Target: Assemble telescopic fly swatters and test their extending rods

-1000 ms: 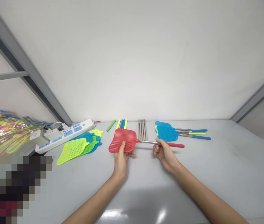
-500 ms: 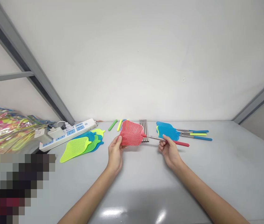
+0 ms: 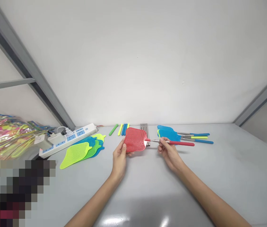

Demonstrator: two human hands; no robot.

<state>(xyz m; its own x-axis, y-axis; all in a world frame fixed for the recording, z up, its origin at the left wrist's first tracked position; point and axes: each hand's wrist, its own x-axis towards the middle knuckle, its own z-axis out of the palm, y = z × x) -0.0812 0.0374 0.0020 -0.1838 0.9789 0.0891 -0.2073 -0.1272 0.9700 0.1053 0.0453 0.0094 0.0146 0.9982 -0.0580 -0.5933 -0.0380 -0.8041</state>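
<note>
A red fly swatter (image 3: 135,140) with a perforated head, a metal rod and a red grip is held level above the table. My left hand (image 3: 120,157) pinches the left edge of its head. Closed on the metal rod near the red grip is my right hand (image 3: 169,153). Behind the swatter several metal rods (image 3: 144,126) lie side by side, partly covered by its head. Just beyond my right hand rests a stack of fly swatters with blue heads (image 3: 168,134) and blue or yellow grips, their handles pointing right.
Loose yellow, green and blue swatter heads (image 3: 75,154) overlap at the left. Beside them lies a white power strip (image 3: 88,129) with plugs in it. Green, yellow and blue grip tubes (image 3: 113,129) lie near the wall. Clear plastic bags of colourful items (image 3: 8,135) sit far left.
The swatter's head has shifted slightly right with my left hand. My right hand's fingers now sit farther left on the rod, and the red grip reaches a little farther right.
</note>
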